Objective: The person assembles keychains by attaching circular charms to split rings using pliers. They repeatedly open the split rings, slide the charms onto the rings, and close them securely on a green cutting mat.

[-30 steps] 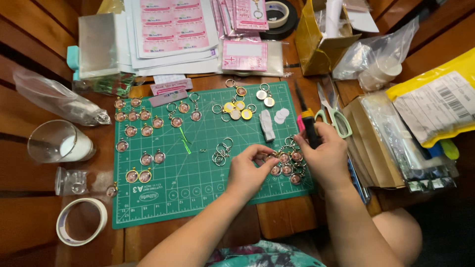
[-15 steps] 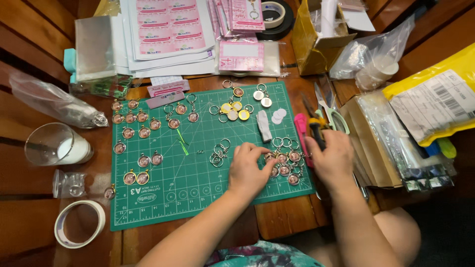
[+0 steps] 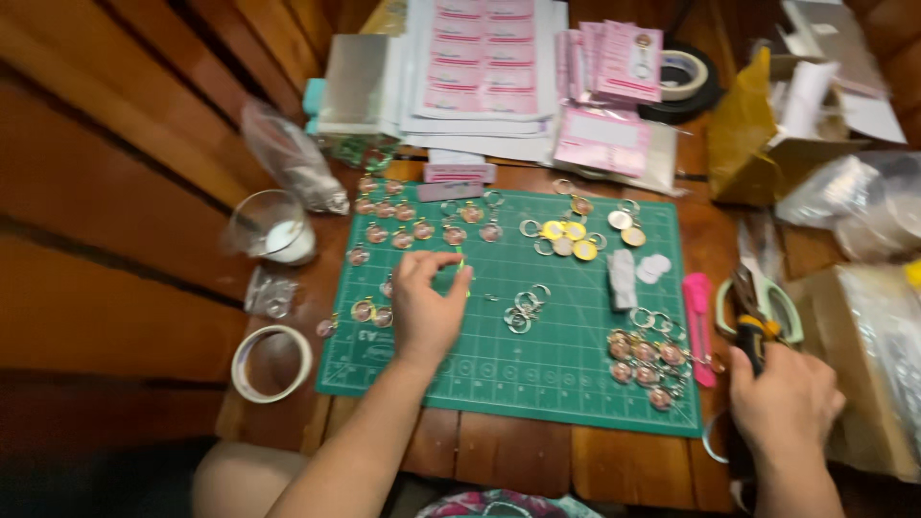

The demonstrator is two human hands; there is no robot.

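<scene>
Hands apart over a green cutting mat [image 3: 576,374] strewn with round keychain charms.

Blur hides what the left hand [image 3: 427,307] pinches at its fingertips, mid-mat; the right hand [image 3: 782,403], at four o'clock off the mat, is closed around dark-handled pliers [image 3: 750,331]. A clear cup [image 3: 269,227] at nine o'clock holds something white.

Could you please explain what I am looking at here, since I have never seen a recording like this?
This is one view from a camera worn on a person's head, looking down at their own bare hands over a wooden table. A green cutting mat holds small round charms and loose key rings. The left hand pinches a thin green tool on the mat. The right hand grips pliers beside a pink utility knife. Tape rolls, bags and pink cards lie around.
</scene>
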